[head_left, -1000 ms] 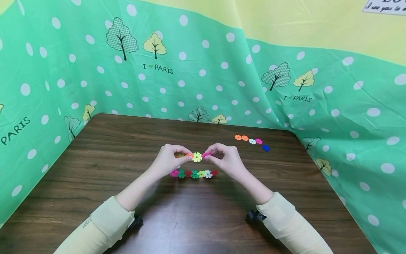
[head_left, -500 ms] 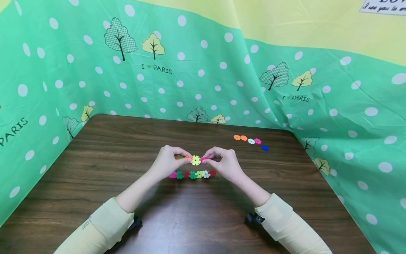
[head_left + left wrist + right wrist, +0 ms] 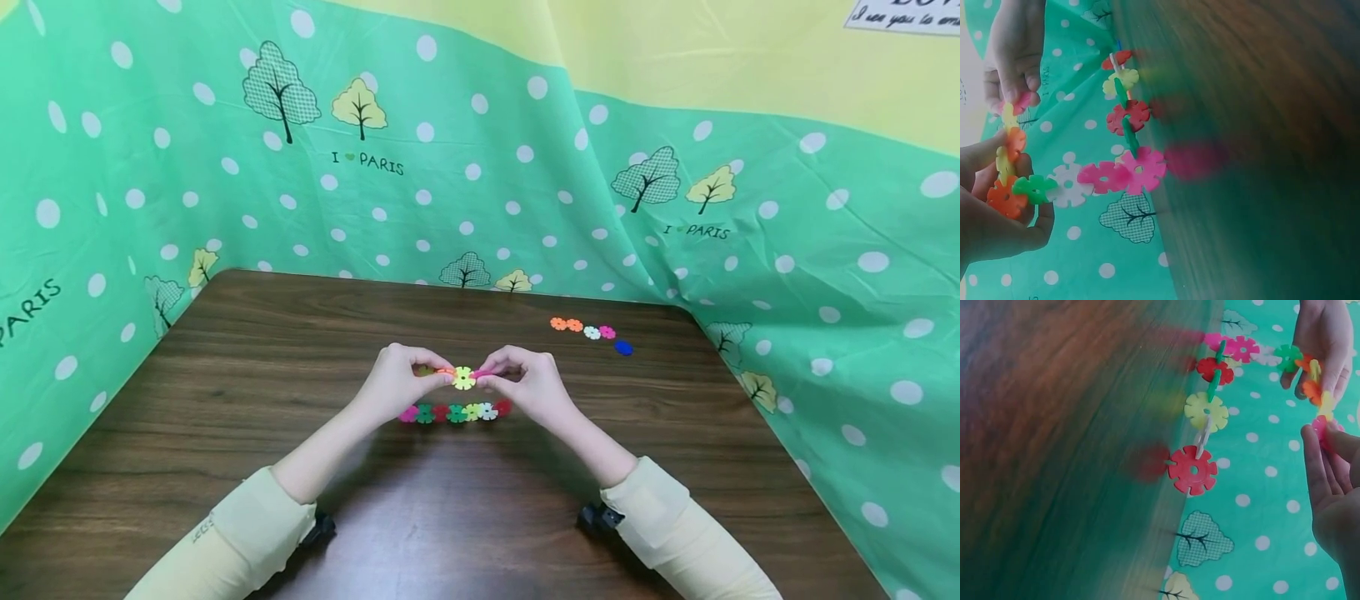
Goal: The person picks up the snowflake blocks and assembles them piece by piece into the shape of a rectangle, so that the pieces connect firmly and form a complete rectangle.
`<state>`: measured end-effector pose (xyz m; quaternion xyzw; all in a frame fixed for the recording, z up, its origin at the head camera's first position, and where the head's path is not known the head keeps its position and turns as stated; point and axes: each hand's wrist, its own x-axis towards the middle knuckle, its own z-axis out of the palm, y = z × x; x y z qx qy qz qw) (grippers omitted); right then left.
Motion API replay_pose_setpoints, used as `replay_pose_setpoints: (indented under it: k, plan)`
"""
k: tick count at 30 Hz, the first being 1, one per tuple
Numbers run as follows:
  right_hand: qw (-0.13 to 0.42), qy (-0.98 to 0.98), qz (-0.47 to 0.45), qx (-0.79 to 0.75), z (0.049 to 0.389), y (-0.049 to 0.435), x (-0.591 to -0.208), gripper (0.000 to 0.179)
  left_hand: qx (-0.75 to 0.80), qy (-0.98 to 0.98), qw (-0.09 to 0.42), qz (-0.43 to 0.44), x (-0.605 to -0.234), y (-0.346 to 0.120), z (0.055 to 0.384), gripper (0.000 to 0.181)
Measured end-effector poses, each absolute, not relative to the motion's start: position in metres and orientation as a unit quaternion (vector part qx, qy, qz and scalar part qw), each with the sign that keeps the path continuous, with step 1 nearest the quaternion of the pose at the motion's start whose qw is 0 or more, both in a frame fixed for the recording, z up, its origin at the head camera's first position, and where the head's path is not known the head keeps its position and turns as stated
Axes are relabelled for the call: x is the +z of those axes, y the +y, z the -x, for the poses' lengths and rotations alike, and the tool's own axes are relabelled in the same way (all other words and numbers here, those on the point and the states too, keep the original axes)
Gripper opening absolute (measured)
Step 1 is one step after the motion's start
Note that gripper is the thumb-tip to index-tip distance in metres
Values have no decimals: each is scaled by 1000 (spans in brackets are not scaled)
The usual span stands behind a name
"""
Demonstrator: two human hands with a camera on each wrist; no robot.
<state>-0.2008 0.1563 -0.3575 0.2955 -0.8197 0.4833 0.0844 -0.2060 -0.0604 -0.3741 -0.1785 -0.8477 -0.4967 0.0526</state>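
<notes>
A chain of notched, flower-shaped interlocking discs [image 3: 457, 413] runs from between my hands down to the table. My left hand [image 3: 397, 379] pinches its upper part, thumb and finger on an orange disc [image 3: 1016, 142]. Beside those fingertips a yellow disc [image 3: 463, 378] faces up in the gap between the hands. My right hand [image 3: 528, 383] pinches a pink disc [image 3: 1320, 427], which meets the yellow one's edge. From the left hand the chain passes through green [image 3: 1035, 189], white [image 3: 1069, 185] and pink discs, then ends low down at a red disc [image 3: 1192, 470].
Further back on the right of the dark wooden table [image 3: 300, 317] lie loose discs: two orange [image 3: 566, 324], one white [image 3: 592, 332], one pink [image 3: 607, 332] and one blue [image 3: 623, 347]. A green dotted curtain [image 3: 420, 200] hangs behind the table.
Both hands have come down slightly, keeping their pinch on the chain. The pink disc in the right hand has turned more edge-on. Over the last half second the hands barely move.
</notes>
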Motion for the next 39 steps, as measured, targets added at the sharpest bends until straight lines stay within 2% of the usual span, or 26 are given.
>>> replay_pose_setpoints:
  k: [6,13,17,24,30,39]
  plan:
    - [74,-831,-301,462,199,160,-348,18,-502,-846,43,174,-373,-61,206,9]
    - [85,-838,-311,441,231,200,-365,31,-502,-845,41,177,-373,-62,205,7]
    - [82,-849,-286,436,228,217,-347,37,-503,-844,40,181,-374,-63,206,6]
    - [140,-869,-249,404,227,249,-325,42,-504,-842,39,188,-373,-65,206,6]
    - [176,-890,-204,367,256,297,-350,50,-504,-842,36,190,-370,-67,206,6]
    - [134,-919,-138,343,285,350,-377,67,-499,-844,43,190,-370,-70,209,6]
